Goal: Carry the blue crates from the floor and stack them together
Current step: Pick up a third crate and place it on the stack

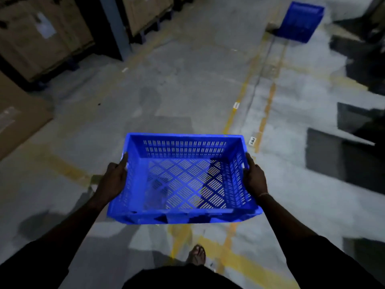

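An empty blue slotted crate [183, 216] hangs level in front of me above the grey floor, held by its two short sides. My left hand [113, 181] grips its left wall, thumb on the rim. My right hand [255, 177] grips the right wall the same way. Far ahead at the upper right, a stack of blue crates [300, 20] stands on the floor, looking tilted.
Cardboard boxes on pallets [41, 38] line the left side behind a grey rack post [115, 28]. Another flat carton [18, 117] juts in at mid left. Yellow floor lines [239, 105] run ahead. Dark objects [354, 155] sit along the right. My foot [196, 254] shows below.
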